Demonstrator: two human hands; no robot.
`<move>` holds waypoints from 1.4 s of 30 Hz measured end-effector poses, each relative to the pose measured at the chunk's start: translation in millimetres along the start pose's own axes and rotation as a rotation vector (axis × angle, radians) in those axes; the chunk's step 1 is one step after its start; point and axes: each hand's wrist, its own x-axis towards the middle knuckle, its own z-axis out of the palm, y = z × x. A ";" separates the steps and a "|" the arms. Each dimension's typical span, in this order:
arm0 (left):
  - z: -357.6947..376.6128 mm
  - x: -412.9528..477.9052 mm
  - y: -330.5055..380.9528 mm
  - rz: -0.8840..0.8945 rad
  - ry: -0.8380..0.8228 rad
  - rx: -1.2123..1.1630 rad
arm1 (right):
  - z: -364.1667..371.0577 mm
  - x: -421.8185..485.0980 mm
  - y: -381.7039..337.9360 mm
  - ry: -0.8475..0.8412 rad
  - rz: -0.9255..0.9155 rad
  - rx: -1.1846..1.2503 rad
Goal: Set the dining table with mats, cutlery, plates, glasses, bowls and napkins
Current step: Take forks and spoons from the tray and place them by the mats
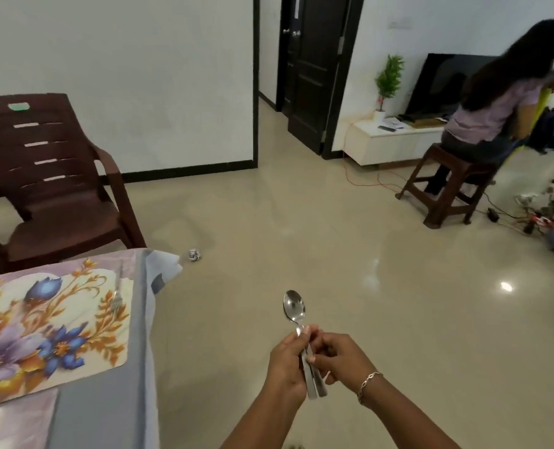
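— Where's the spoon [294, 306]?
— Upright between both hands, bowl above the fingers. The left hand [287, 364] curls round its handle and a second steel handle [321, 387]. The right hand [335, 354] pinches the same handles, touching the left.
— And the mat?
— The floral mat [52, 325] lies on the table [107, 400], left of the hands, with a fork [117, 294] on its far edge. A brown chair [52, 176] stands beyond.

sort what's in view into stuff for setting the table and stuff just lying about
For the job: cutlery bundle, spoon showing, gripped by left hand and right hand; floral mat; fork on it; table.
Lying about: brown chair; crumpled ball on floor; stool; TV; potted plant.
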 end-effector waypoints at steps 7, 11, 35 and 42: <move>62.1 96.7 71.3 0.101 0.094 0.027 | -71.2 133.6 -47.2 -0.161 -0.045 -0.048; 73.9 139.1 110.2 0.166 0.176 0.002 | -81.7 197.8 -70.2 -0.261 -0.096 -0.007; 37.7 326.7 345.8 0.623 0.763 -0.613 | -10.1 576.3 -279.2 -0.985 -0.341 -0.269; -59.6 321.3 426.2 0.747 0.920 -0.822 | 125.6 611.9 -351.7 -1.187 -0.425 -0.407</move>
